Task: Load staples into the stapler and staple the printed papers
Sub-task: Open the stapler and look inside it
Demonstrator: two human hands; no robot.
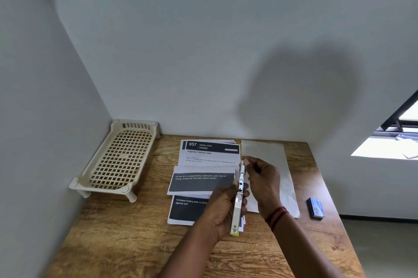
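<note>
The left hand (222, 211) gripped the stapler (239, 198) upright above the printed papers (203, 164), while the right hand (262, 181) pinched its top end.

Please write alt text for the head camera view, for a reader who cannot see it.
Both hands hold a stapler above printed papers on a wooden table: left hand below, right hand at its far end. A beige tray sits left, a small blue box right.
</note>
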